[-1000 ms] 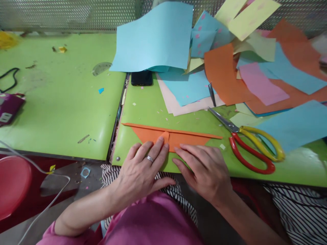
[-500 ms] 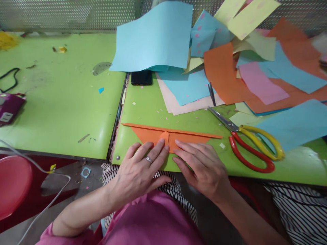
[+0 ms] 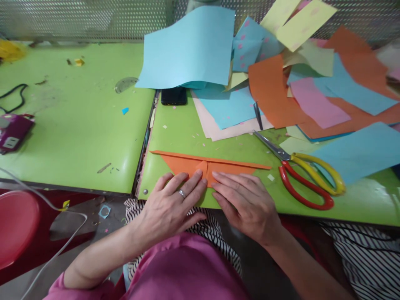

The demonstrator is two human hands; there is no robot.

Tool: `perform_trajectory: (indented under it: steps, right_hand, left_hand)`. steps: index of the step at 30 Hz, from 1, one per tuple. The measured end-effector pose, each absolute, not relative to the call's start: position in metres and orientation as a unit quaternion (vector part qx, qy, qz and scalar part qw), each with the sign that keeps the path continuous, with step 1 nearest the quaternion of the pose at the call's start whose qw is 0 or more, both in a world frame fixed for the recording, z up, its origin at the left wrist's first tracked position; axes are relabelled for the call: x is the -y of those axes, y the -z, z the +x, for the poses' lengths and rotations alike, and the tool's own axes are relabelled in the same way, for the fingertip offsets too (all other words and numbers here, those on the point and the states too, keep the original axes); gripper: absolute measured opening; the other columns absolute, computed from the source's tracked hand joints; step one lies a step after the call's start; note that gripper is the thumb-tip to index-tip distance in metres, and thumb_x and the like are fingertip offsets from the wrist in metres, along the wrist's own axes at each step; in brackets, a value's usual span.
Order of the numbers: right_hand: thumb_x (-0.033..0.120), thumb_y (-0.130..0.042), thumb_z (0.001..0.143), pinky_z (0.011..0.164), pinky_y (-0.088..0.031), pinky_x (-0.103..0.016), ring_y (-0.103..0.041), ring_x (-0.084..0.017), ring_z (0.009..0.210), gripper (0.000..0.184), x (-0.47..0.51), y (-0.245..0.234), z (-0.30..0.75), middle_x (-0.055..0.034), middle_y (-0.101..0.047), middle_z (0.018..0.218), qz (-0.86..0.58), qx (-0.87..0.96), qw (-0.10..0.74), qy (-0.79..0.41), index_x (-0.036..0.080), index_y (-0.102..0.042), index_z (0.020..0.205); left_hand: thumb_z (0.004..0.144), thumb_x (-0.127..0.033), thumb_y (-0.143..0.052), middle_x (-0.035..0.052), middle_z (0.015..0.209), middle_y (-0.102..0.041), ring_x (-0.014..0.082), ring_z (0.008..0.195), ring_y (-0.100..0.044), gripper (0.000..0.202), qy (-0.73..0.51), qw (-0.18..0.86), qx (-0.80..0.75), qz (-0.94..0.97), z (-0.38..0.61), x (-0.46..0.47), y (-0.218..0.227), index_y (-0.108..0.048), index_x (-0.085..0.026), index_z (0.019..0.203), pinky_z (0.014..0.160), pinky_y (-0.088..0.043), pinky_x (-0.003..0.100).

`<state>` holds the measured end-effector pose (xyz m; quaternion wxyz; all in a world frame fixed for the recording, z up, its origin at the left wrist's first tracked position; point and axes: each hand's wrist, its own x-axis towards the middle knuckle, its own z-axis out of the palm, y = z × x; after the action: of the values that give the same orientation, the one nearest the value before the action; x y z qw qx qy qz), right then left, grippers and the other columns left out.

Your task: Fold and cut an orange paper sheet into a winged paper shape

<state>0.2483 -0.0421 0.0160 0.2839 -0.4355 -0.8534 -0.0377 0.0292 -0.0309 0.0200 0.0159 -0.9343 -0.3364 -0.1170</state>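
Note:
A folded piece of orange paper lies on the green table near its front edge, with a narrow folded strip along its far side and a small flap at the middle. My left hand rests flat on its left half, fingers stretched out and a ring on one of them. On the right half, my right hand presses down with outstretched fingers. Both hands cover the paper's near part. To the right of my right hand lie scissors with one yellow and one red handle.
Blue, orange, pink and yellow paper sheets are heaped at the back and right. A black phone lies partly under a blue sheet. A gap divides the two green tabletops. A purple device and a red stool are at left.
The view has shifted very slightly. My hands stay on the orange paper in nearly the same place.

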Motion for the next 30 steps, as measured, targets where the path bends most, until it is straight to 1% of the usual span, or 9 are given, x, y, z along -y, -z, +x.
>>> perform_trajectory:
  steps: [10, 14, 19, 23, 27, 30]
  right_hand:
    - [0.016, -0.064, 0.083, 0.089, -0.047, -0.036, -0.067, -0.019, 0.099, 0.018, 0.0428, -0.0181, 0.2479, -0.0063, -0.074, 0.109, -0.438, 0.853, 0.28, 0.036, 0.019, -0.064, 0.101]
    - [0.016, -0.066, 0.082, 0.087, -0.047, -0.036, -0.067, -0.019, 0.098, 0.019, 0.0426, -0.0167, 0.2476, -0.007, -0.074, 0.108, -0.439, 0.851, 0.285, 0.04, 0.018, -0.064, 0.101]
    - [0.016, -0.065, 0.082, 0.087, -0.047, -0.035, -0.068, -0.018, 0.096, 0.016, 0.042, -0.0181, 0.2463, -0.0055, -0.075, 0.107, -0.445, 0.847, 0.289, 0.039, 0.02, -0.063, 0.098]
    - [0.016, -0.065, 0.082, 0.087, -0.047, -0.035, -0.068, -0.019, 0.095, 0.016, 0.0419, -0.0193, 0.2456, -0.006, -0.075, 0.106, -0.447, 0.846, 0.289, 0.036, 0.02, -0.064, 0.097]
    - [0.017, -0.063, 0.084, 0.088, -0.048, -0.036, -0.068, -0.019, 0.095, 0.015, 0.0423, -0.0185, 0.2459, -0.0056, -0.074, 0.107, -0.45, 0.844, 0.29, 0.037, 0.021, -0.065, 0.098]
    - [0.017, -0.063, 0.083, 0.091, -0.048, -0.036, -0.068, -0.019, 0.098, 0.017, 0.0425, -0.0179, 0.2464, -0.0065, -0.074, 0.109, -0.447, 0.846, 0.29, 0.036, 0.019, -0.065, 0.1]
  left_hand:
    - [0.094, -0.057, -0.041, 0.0049, 0.15, -0.043, 0.0288, 0.118, -0.044, 0.063, 0.108, -0.008, 0.336, -0.936, 0.0302, 0.0297, -0.0224, -0.045, -0.015, 0.14, 0.098, -0.037, 0.044]
    - [0.095, -0.054, -0.043, 0.0068, 0.146, -0.048, 0.0279, 0.117, -0.046, 0.061, 0.12, -0.006, 0.331, -0.936, 0.0296, 0.0285, -0.0222, -0.046, -0.013, 0.139, 0.097, -0.038, 0.042]
    - [0.097, -0.048, -0.044, 0.0075, 0.142, -0.053, 0.0253, 0.116, -0.049, 0.054, 0.141, -0.01, 0.322, -0.936, 0.0278, 0.0281, -0.0216, -0.048, -0.014, 0.137, 0.097, -0.039, 0.04]
    - [0.097, -0.048, -0.043, 0.0093, 0.14, -0.054, 0.0256, 0.115, -0.05, 0.053, 0.145, -0.018, 0.32, -0.936, 0.0277, 0.0264, -0.022, -0.049, -0.014, 0.137, 0.096, -0.04, 0.04]
    - [0.096, -0.049, -0.043, 0.0117, 0.138, -0.056, 0.0256, 0.113, -0.05, 0.055, 0.146, -0.013, 0.317, -0.937, 0.0289, 0.0248, -0.0214, -0.049, -0.011, 0.137, 0.095, -0.041, 0.039]
    - [0.096, -0.049, -0.043, 0.0115, 0.138, -0.056, 0.026, 0.112, -0.05, 0.055, 0.147, -0.008, 0.315, -0.937, 0.0293, 0.0247, -0.0206, -0.049, -0.012, 0.137, 0.094, -0.042, 0.04]
